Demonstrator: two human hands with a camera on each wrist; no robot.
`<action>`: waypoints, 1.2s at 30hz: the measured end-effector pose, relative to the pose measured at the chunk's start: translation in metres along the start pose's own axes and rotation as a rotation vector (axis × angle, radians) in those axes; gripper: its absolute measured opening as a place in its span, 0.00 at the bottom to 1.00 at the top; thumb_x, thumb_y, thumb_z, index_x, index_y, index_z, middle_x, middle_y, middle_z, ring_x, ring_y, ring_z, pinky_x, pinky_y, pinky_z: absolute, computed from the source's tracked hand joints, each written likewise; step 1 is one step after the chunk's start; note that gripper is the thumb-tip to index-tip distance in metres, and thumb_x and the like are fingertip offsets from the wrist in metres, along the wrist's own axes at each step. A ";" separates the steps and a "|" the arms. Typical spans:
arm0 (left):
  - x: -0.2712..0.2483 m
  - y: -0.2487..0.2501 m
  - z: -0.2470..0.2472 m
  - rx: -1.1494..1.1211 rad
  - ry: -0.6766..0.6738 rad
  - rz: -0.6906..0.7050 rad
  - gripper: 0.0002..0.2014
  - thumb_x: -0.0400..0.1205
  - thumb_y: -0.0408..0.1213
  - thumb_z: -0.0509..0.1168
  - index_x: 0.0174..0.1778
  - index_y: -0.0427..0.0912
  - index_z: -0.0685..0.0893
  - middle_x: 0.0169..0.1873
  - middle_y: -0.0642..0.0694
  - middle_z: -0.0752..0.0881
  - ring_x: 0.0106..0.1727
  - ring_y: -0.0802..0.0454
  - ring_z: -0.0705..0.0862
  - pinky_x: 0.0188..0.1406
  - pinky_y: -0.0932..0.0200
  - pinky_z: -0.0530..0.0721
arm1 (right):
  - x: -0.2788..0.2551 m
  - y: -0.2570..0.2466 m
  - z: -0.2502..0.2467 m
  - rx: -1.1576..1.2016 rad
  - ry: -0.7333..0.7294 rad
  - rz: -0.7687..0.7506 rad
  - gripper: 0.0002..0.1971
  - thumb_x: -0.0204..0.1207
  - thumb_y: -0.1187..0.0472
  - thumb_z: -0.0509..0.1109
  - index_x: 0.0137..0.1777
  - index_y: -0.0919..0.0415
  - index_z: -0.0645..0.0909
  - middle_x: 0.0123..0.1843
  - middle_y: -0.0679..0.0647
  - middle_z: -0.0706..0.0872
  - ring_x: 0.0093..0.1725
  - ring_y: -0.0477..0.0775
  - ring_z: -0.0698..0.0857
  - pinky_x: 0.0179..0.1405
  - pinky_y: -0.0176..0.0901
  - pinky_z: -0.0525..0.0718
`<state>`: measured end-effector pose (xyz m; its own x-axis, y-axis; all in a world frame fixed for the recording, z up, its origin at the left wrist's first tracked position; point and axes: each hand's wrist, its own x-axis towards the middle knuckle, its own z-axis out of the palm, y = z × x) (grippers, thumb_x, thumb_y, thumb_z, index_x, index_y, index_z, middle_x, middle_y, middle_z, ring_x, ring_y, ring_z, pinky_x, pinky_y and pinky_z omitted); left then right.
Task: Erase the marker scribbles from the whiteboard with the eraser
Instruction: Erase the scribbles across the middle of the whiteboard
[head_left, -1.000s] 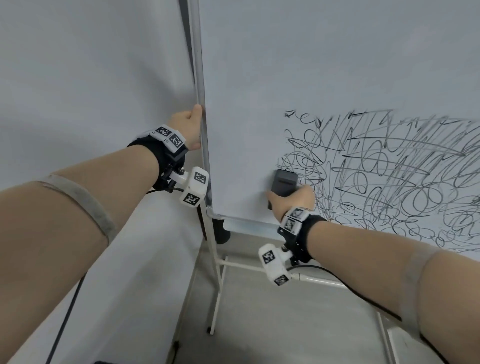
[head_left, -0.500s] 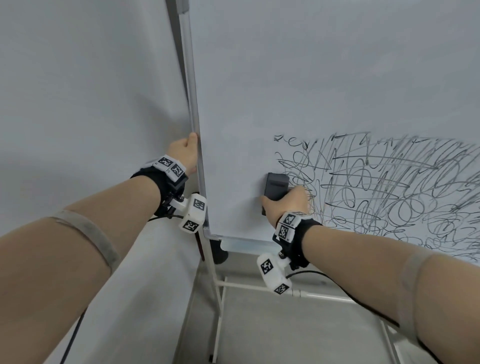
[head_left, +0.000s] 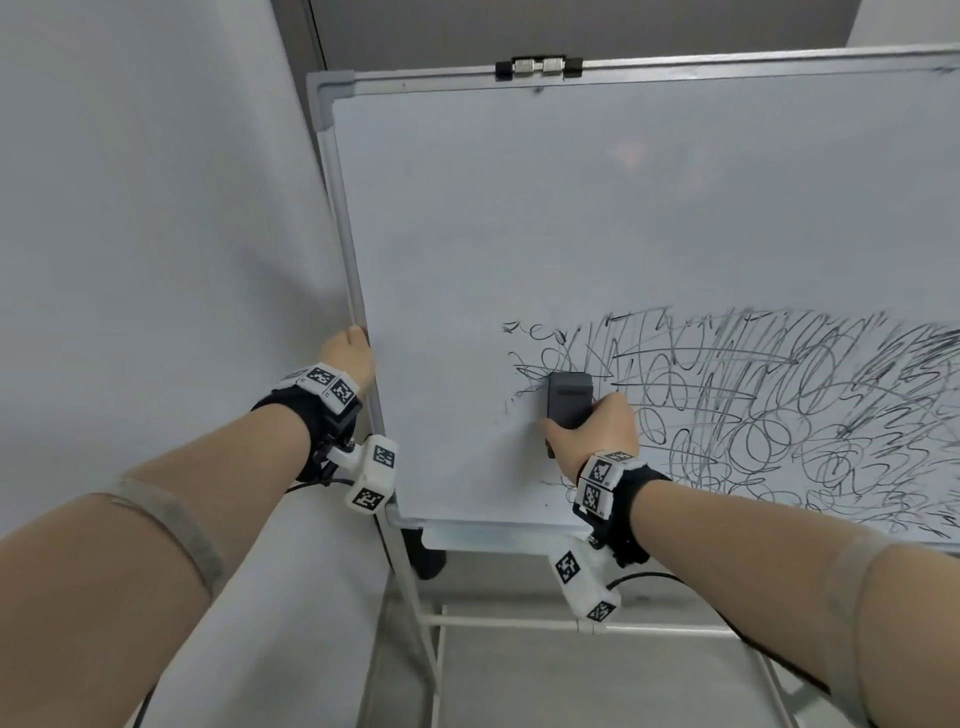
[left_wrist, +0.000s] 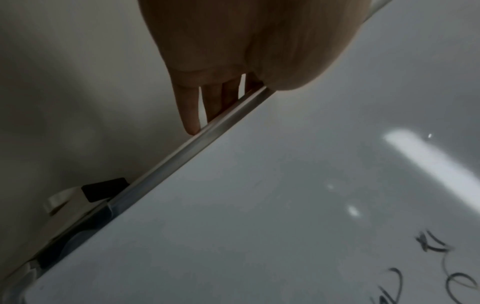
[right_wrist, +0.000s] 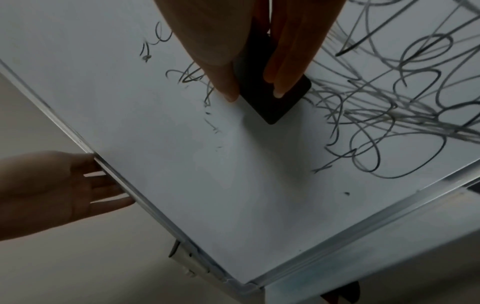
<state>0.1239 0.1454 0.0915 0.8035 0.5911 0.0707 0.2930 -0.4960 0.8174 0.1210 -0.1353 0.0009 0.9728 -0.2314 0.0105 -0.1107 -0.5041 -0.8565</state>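
The whiteboard (head_left: 571, 208) stands on an easel, and black marker scribbles (head_left: 753, 405) cover its lower right. My right hand (head_left: 597, 431) grips a dark grey eraser (head_left: 569, 397) and presses it flat on the left fringe of the scribbles. In the right wrist view my thumb and fingers (right_wrist: 285, 61) clamp the eraser (right_wrist: 275, 102), and a wiped patch lies below it. My left hand (head_left: 350, 353) holds the board's left frame (head_left: 343, 249), thumb in front. Its fingers (left_wrist: 192, 107) reach behind the frame (left_wrist: 182, 156).
A pale wall (head_left: 156, 208) stands close on the left. A metal clip (head_left: 537, 66) sits on the board's top edge. Below the board are a shallow tray (head_left: 493, 535), a black knob (head_left: 428, 558) and the white stand legs (head_left: 421, 613) over a grey floor.
The eraser has moved up and right into the scribbles, leaving a cleaner patch at their lower left. The head view has tilted up to show the board's top. My left hand stays on the frame.
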 end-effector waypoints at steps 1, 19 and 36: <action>-0.002 0.004 0.001 -0.010 0.015 -0.015 0.17 0.90 0.34 0.48 0.57 0.26 0.78 0.62 0.27 0.81 0.57 0.32 0.80 0.53 0.49 0.77 | -0.004 -0.004 -0.001 0.009 -0.007 -0.009 0.27 0.48 0.39 0.70 0.43 0.56 0.75 0.41 0.55 0.85 0.32 0.57 0.86 0.30 0.53 0.89; -0.062 0.283 -0.007 0.653 0.275 0.977 0.35 0.74 0.52 0.54 0.76 0.37 0.71 0.72 0.37 0.74 0.74 0.36 0.70 0.77 0.46 0.66 | -0.006 -0.063 -0.040 -0.006 -0.086 -0.163 0.24 0.66 0.42 0.76 0.51 0.54 0.69 0.52 0.51 0.79 0.43 0.55 0.84 0.45 0.51 0.85; -0.053 0.286 0.046 0.854 0.349 0.865 0.37 0.73 0.72 0.49 0.75 0.56 0.70 0.65 0.42 0.76 0.66 0.37 0.73 0.69 0.38 0.66 | -0.008 -0.092 -0.031 -0.121 -0.079 -0.304 0.26 0.72 0.42 0.73 0.58 0.58 0.69 0.57 0.53 0.77 0.46 0.60 0.83 0.42 0.48 0.78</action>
<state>0.1891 -0.0569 0.2954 0.7584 -0.0594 0.6491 0.0864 -0.9779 -0.1905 0.1175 -0.1132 0.0956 0.9773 0.0078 0.2116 0.1680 -0.6367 -0.7526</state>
